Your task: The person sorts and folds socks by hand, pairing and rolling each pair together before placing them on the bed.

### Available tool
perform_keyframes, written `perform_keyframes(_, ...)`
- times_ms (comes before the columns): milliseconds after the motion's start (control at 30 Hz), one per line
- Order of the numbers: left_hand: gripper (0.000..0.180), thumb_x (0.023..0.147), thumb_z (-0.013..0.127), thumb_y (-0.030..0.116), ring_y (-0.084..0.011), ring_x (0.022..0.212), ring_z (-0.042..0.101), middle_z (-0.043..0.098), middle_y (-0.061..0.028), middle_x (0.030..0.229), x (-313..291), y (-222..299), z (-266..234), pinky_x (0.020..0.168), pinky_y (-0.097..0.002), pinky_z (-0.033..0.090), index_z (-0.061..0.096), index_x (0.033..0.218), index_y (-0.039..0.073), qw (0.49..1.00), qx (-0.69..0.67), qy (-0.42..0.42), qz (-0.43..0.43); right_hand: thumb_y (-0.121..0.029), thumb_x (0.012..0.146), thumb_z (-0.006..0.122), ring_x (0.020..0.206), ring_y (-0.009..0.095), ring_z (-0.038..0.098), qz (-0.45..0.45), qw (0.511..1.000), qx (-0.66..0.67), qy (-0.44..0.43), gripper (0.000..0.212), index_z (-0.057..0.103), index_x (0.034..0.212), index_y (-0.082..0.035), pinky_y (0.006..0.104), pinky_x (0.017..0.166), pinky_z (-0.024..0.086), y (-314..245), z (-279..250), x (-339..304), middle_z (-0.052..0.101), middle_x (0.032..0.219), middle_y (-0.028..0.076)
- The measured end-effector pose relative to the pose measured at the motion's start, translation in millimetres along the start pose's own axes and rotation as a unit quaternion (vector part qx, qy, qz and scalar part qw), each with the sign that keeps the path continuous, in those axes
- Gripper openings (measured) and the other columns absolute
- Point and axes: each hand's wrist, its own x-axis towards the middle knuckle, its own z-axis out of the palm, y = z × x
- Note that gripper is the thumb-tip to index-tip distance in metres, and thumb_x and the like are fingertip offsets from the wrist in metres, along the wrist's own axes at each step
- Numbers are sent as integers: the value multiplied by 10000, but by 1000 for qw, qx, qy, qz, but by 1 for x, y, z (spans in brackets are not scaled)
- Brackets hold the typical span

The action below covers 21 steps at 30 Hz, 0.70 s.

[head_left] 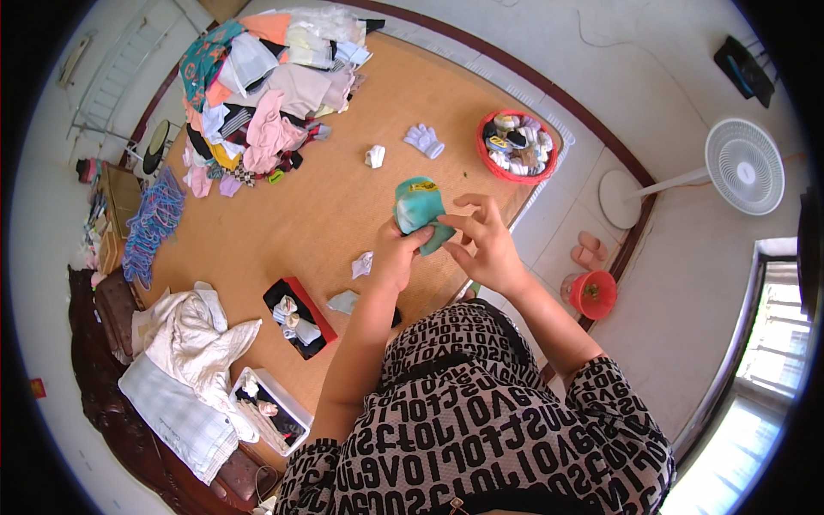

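My left hand (397,251) grips a teal sock (418,204) with a yellow patch near its top, the thumb lying across its lower part. Fingers apart, my right hand (486,242) is at the sock's right edge, where a fingertip seems to touch the cloth. Beyond my hands a pale lavender glove (424,141) and a small white bundle (374,156) lie on the bed mat. Closer to me are a white crumpled cloth piece (362,264) and a light grey one (343,301), partly beside my left forearm.
A red basket (553,169) of rolled socks stands at the mat's far right. A large clothes heap (275,94) covers the far left. At left are blue hangers (153,223), a red-black box (329,330), a white bin (300,442) and bedding (184,369). A fan (745,166) stands right.
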Motion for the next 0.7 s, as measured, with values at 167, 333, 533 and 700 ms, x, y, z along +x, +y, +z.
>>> perform_keyframes(167, 316, 777, 567, -41, -173, 895, 600, 606, -80, 985, -1, 1, -1, 760, -279, 491, 531, 1087, 11, 996, -82, -26, -36, -38, 585, 730, 790, 216, 539, -227, 944, -241, -7, 349, 654, 917, -114, 312, 619, 488, 5, -10, 0, 515, 1084, 65)
perform_keyframes(333, 313, 809, 487, -36, -212, 950, 591, 587, -126, 1044, -1, -3, -1, 818, -317, 496, 502, 1121, -10, 979, -164, -70, -96, -80, 612, 691, 799, 189, 548, -246, 942, -229, -3, 232, 647, 838, -103, 282, 633, 493, 11, -10, 1, 557, 1002, 26)
perform_keyframes(533, 319, 812, 421, -36, -254, 938, 610, 588, -150, 1069, -5, -12, 7, 814, -396, 519, 521, 1113, -14, 985, -135, -91, -60, -86, 654, 705, 628, 236, 586, -87, 992, -90, 15, 163, 629, 797, -59, 325, 556, 478, 15, -6, 0, 596, 732, 75)
perform_keyframes(700, 346, 788, 439, -23, -233, 915, 619, 597, -127, 1061, -9, 1, 10, 801, -338, 520, 535, 1121, -12, 977, -146, -139, -67, -121, 693, 717, 578, 256, 598, 136, 990, -4, 35, 242, 534, 821, -28, 323, 531, 468, 15, -4, 3, 600, 674, 119)
